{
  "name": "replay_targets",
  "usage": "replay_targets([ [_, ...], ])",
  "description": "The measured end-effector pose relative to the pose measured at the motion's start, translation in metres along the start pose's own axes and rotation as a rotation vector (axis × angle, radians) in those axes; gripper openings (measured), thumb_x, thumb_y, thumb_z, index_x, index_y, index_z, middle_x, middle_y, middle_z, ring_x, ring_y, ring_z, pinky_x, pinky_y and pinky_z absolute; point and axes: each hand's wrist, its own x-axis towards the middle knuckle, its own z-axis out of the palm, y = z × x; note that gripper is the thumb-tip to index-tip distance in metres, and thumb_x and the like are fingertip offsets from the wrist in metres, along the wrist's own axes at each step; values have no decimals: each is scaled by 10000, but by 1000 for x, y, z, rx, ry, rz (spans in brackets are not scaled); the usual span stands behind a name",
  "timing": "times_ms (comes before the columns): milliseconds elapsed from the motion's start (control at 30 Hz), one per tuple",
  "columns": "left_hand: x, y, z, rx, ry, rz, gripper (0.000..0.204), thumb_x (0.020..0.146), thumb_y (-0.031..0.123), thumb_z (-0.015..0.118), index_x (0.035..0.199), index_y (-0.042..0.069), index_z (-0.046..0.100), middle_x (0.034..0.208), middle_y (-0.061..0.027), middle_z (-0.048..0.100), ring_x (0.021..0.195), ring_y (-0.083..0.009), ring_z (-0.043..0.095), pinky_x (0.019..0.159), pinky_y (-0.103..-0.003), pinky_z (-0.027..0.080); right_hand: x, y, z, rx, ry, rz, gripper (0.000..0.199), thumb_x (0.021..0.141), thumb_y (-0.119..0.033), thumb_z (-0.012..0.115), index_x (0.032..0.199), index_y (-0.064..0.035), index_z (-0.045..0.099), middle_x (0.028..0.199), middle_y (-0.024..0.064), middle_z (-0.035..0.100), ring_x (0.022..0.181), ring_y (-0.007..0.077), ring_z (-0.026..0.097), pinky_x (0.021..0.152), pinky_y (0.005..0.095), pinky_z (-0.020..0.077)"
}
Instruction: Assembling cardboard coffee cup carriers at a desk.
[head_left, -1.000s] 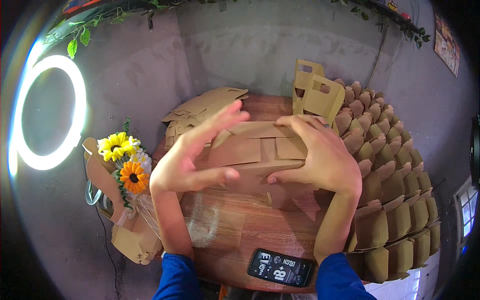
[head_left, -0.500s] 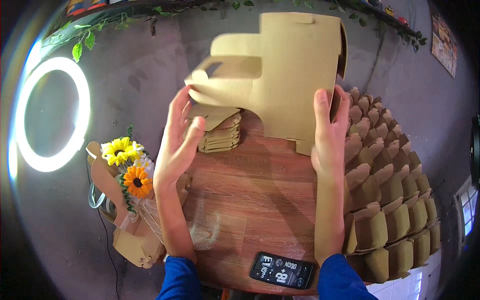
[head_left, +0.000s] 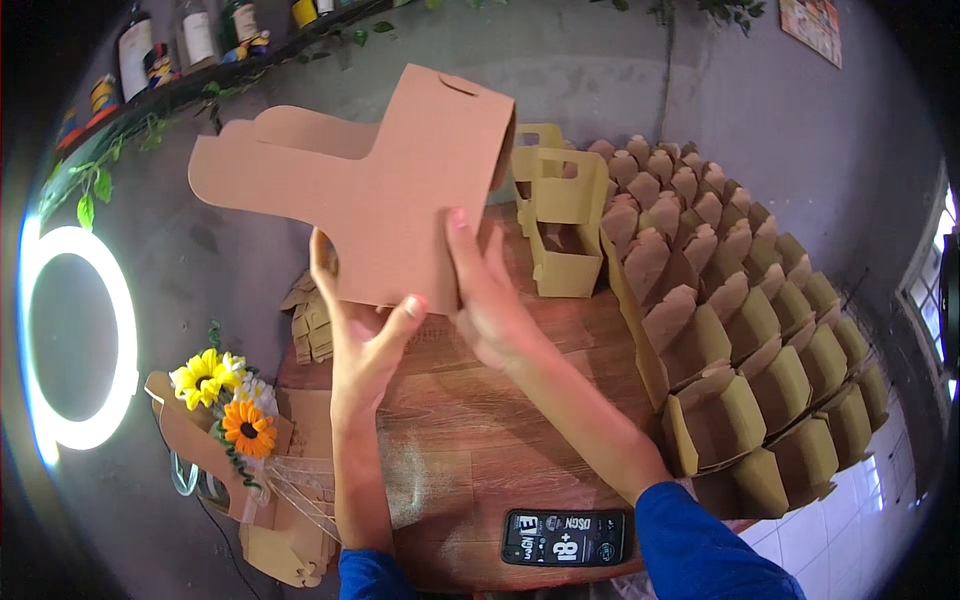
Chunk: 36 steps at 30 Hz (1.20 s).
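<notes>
A partly folded brown cardboard carrier box (head_left: 400,210) is held up above the table, tilted, with its long handle flaps pointing left. My left hand (head_left: 362,335) supports it at the lower left corner, thumb at the bottom edge and fingers partly hidden behind the board. Closed on its lower right side is my right hand (head_left: 490,300), the thumb lying along the front panel. Beyond the held box, a stack of flat cardboard pieces (head_left: 312,325) lies on the table to the left, partly covered by my left hand.
Finished handled carriers (head_left: 567,215) stand at the back. Rows of open cardboard boxes (head_left: 715,345) fill the right side. A phone (head_left: 565,537) lies at the front edge of the wooden table (head_left: 500,440). At left are artificial flowers (head_left: 248,428) and a glowing ring light (head_left: 125,340).
The carrier has moved left and tilted, its handle end swinging up and left. My right hand has moved left with it. The view has turned, uncovering the handled carriers behind.
</notes>
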Motion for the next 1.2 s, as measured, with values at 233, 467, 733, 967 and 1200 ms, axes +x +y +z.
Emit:
replay_targets([
  [233, 5, -4, -3, 211, 135, 90, 926, 818, 46, 770, 1520, 137, 173, 1387, -149, 443, 1261, -247, 493, 1052, -380, 441, -12, -6, 5, -625, 197, -628, 698, 901, -150, 693, 1402, 0, 232, 1381, 246, 342, 1340, 332, 355, 1045, 471, 364],
  [467, -13, -17, 30, 579, 23, -151, 740, 790, 139, 773, 1396, 99, 350, 1279, -126, 516, 1149, -180, 525, 964, -336, 456, -49, -6, 29, -806, 46, -1315, 563, 778, -144, 756, 1281, -113, 505, 1427, 256, 375, 1271, 398, 443, 993, 523, 382],
  [733, -36, -42, 66, 1140, -108, -12, 957, 477, 598, 935, 1164, 108, 484, 1166, -108, 488, 1048, -243, 528, 875, -411, 445, -71, -36, 34, -863, -61, -1286, 495, 692, -165, 796, 1147, -128, 604, 1334, 234, 493, 1129, 382, 538, 824, 472, 450],
  [967, -54, -72, 55, 1154, -365, 77, 811, 588, 518, 926, 1089, 100, 444, 1050, -129, 461, 811, -297, 565, 707, -431, 491, -73, -39, 43, -859, -96, -1243, 574, 701, -168, 805, 1227, -123, 578, 1349, 214, 485, 1177, 361, 522, 876, 485, 418],
  [1200, -75, -106, 74, 859, -497, -16, 551, 782, 236, 850, 1138, 59, 468, 1181, -158, 449, 948, -299, 594, 741, -392, 592, -69, -34, 34, -850, -181, -1180, 588, 738, -154, 751, 1285, -90, 544, 1355, 201, 454, 1238, 375, 451, 991, 512, 318],
])
